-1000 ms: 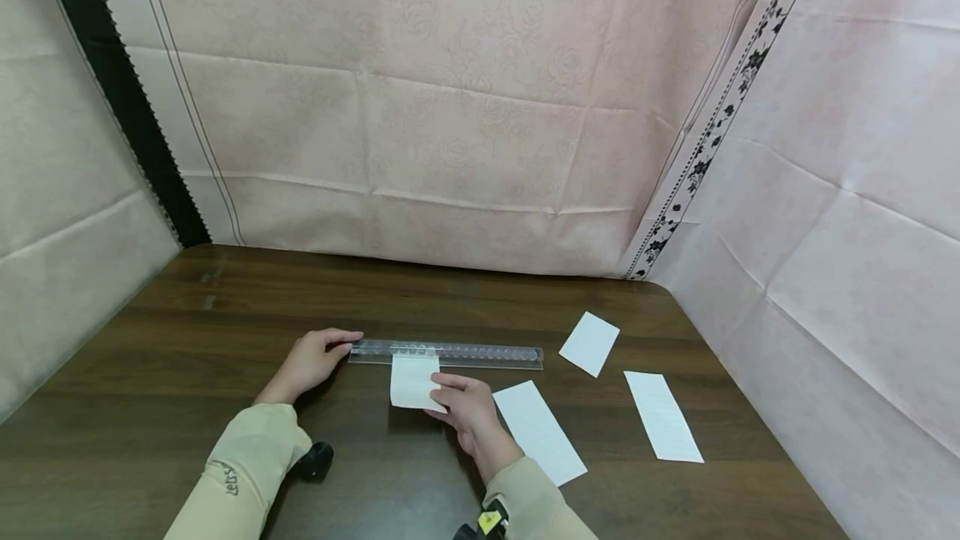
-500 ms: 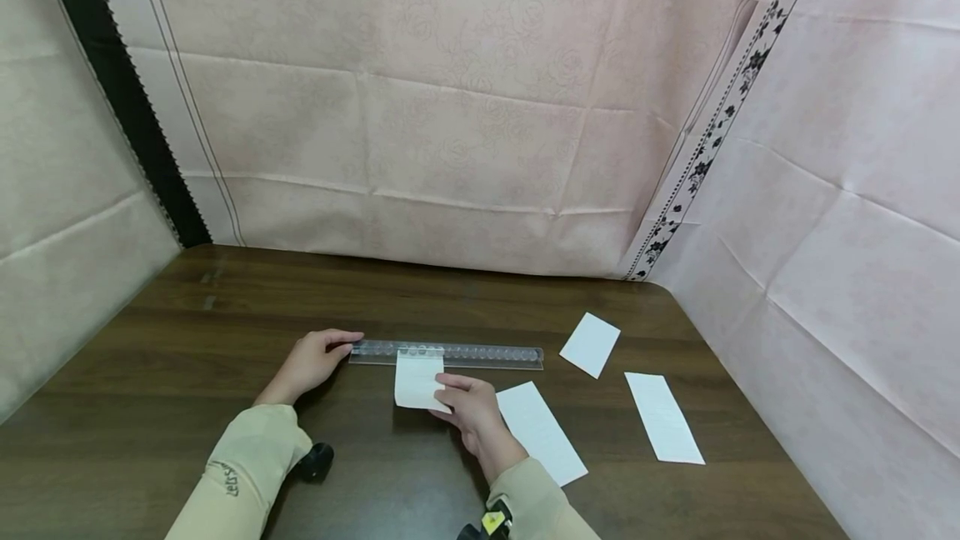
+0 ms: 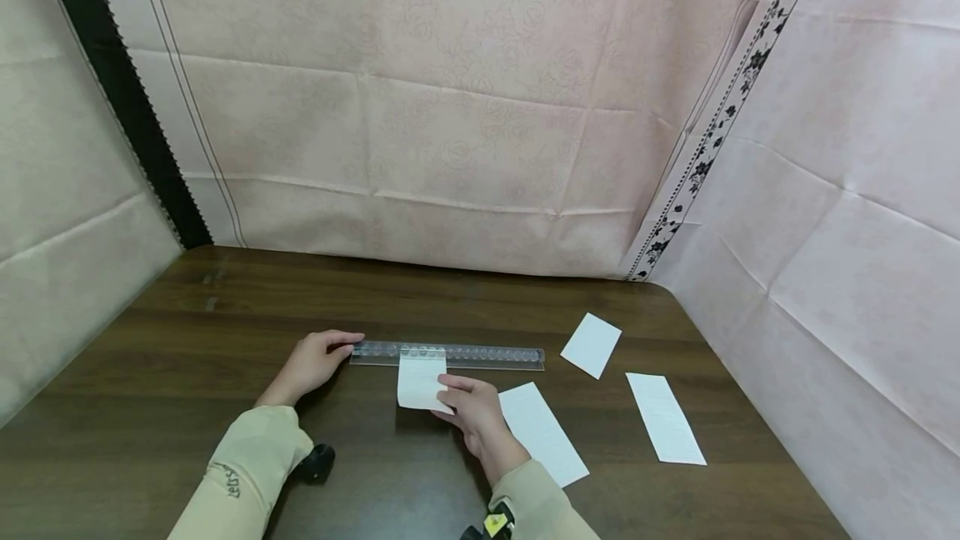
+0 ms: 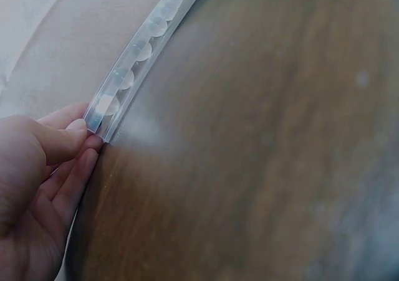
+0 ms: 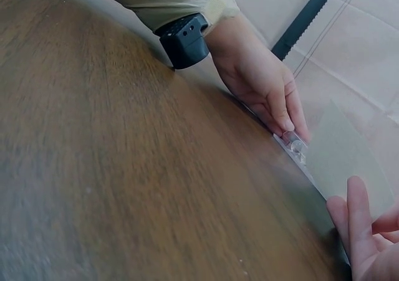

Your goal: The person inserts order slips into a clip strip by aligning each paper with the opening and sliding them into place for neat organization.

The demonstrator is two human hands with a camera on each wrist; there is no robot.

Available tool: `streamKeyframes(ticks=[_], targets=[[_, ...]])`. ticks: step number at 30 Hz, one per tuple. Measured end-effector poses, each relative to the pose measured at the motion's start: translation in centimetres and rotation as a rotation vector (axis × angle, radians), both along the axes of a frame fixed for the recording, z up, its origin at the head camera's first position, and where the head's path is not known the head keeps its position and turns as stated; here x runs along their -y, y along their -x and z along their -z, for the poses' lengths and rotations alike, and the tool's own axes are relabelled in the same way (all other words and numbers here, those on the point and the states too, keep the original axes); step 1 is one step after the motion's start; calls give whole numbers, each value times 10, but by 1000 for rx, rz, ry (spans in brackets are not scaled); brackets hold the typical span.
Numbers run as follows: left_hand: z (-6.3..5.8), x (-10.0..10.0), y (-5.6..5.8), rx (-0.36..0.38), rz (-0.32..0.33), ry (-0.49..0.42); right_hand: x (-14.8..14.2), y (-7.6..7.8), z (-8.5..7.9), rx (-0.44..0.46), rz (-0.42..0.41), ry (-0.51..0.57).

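A long clear plastic strip (image 3: 487, 354) with a row of round shapes along it lies crosswise on the table in the head view. My left hand (image 3: 315, 361) pinches its left end between thumb and fingers; the left wrist view shows the thumb on top of the strip's corner (image 4: 103, 109). A small white paper rectangle (image 3: 420, 382) stands at the strip's front, its far edge showing through the clear plastic. With my right hand (image 3: 472, 411) I pinch this paper at its lower right side. In the right wrist view the paper (image 5: 340, 156) tilts up off the tabletop.
Three more white paper pieces lie to the right on the brown table (image 3: 187, 357): a long one (image 3: 543, 433) by my right wrist, a small one (image 3: 591, 345) farther back, and another long one (image 3: 666, 418) at far right. Pale cloth (image 3: 450, 107) hangs behind and at both sides.
My right hand and the small paper have shifted a little to the right along the strip. My left hand keeps its hold on the strip's end.
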State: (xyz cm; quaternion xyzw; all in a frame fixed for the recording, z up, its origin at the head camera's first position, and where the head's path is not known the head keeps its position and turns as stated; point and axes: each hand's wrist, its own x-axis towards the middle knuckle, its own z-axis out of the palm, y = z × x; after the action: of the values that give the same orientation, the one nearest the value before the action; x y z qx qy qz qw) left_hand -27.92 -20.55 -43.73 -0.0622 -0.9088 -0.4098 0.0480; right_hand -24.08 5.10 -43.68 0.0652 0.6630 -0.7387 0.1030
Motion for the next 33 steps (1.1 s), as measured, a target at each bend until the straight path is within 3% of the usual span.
streamKeyframes(ticks=[33], targets=[[-1,1,-1,-19,11,0,-7,-1,-1,-4,7,-22]])
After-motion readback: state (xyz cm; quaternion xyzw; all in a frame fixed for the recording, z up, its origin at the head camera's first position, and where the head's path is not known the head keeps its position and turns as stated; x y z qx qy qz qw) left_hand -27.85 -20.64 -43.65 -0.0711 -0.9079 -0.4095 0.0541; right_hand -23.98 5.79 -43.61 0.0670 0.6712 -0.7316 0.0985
